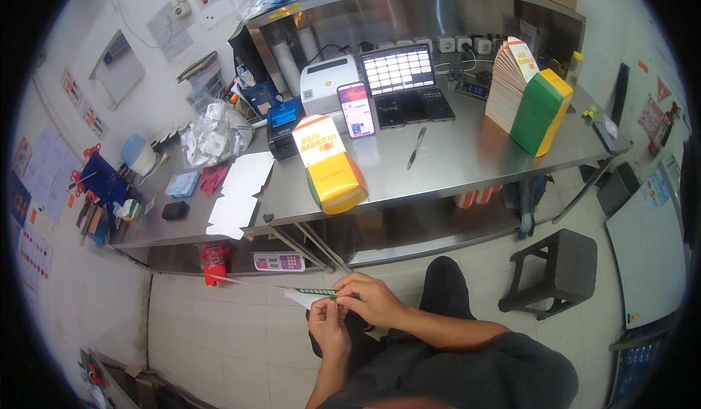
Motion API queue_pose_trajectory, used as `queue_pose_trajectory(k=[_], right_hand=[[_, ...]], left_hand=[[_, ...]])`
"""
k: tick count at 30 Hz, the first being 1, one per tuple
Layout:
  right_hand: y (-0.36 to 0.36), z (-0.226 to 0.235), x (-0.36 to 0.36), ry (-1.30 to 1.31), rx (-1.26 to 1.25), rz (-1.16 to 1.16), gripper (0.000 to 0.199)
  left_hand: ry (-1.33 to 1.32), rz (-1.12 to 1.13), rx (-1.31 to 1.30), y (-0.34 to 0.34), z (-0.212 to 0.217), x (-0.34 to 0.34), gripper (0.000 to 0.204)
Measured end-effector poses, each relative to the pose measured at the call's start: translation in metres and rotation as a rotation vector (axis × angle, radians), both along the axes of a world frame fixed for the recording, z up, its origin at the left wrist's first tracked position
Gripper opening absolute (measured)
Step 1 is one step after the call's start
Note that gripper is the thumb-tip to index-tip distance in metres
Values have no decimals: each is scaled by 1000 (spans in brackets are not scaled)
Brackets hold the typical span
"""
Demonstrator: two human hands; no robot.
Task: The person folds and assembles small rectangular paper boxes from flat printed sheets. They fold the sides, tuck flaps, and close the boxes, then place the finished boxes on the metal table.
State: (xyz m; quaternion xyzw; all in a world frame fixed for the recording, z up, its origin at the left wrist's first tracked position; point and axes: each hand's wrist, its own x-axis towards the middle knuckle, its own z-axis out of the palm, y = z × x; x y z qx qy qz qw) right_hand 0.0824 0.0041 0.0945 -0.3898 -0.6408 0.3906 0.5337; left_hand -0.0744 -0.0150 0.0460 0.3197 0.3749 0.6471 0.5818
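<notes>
Above my lap, both hands pinch a thin green-and-white card piece (305,296), seen almost edge-on. It looks like a folded carton blank, with a thin edge reaching out to the left. My left hand (328,327) is closed at its lower edge, thumb up. From the right, my right hand (370,299) has its fingers closed over the near end, touching the left fingertips. On the steel table (394,162) in front stands a yellow, green and white food carton (330,168). White flat cartons (237,194) lie to its left.
A stack of nested green-and-yellow cartons (537,110) stands at the table's right. Toward the back are a tablet (398,67), a phone (356,110) and a white printer (328,84). A pen (417,148) lies near the middle. A dark stool (553,270) stands on the floor to the right.
</notes>
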Motion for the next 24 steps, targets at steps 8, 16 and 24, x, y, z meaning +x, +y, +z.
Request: queue_pose_trajectory(k=[8, 16, 24], right_hand=[[8, -4, 7, 87, -130, 133, 14], [10, -4, 10, 60, -151, 155, 14], [8, -2, 9, 17, -110, 140, 15]], left_hand=[[-58, -25, -20, 0, 1, 0, 14], [-100, -44, -33, 0, 6, -1, 11], [-160, -55, -35, 0, 1, -6, 12]])
